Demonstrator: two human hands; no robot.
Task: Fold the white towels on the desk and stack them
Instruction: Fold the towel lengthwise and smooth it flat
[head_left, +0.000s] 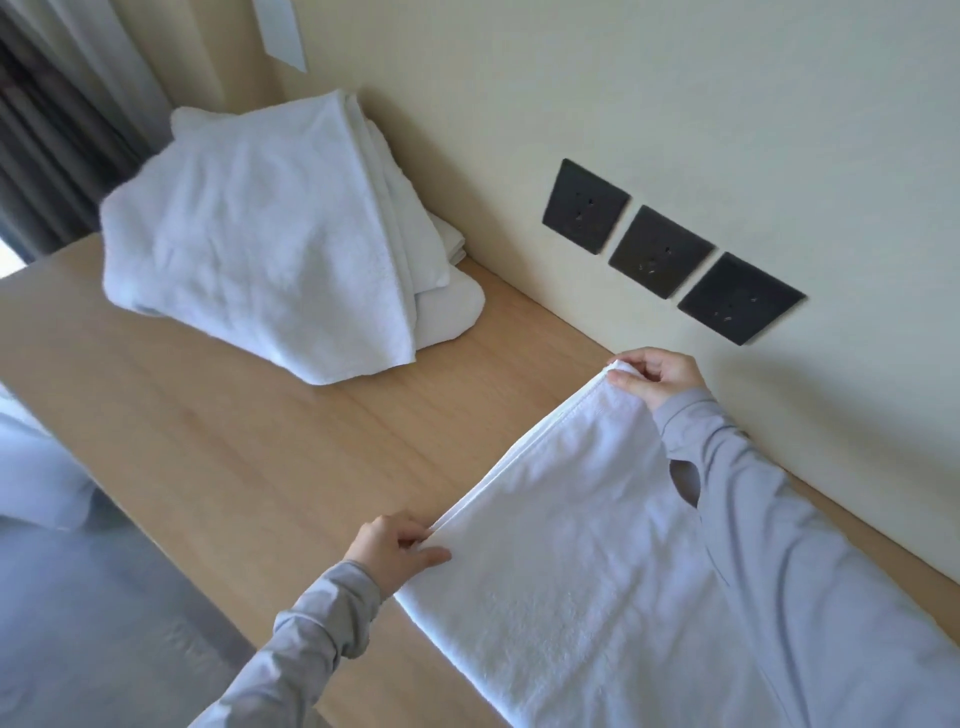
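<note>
- The left hand (400, 545) is at the front edge of the desk (249, 441) and pinches one corner of a white towel (571, 530) between thumb and fingers.
- The towel lies along the right part of the desk and runs toward the person. Its held hem looks doubled, so I judge one fold is made and the corners are being matched.
- The right hand (657, 376) is at the back edge by the wall (675, 104) and pinches the hem's other corner. With both ends gripped the hem stays straight and taut, probably to keep the next fold square.
- A heap of white towels (260, 228) sits at the far back corner, well apart from the held one, which leaves bare desk between for folding. Its top towel is draped loose.
- Three dark sockets (670, 249) are on the wall beyond the right hand.
</note>
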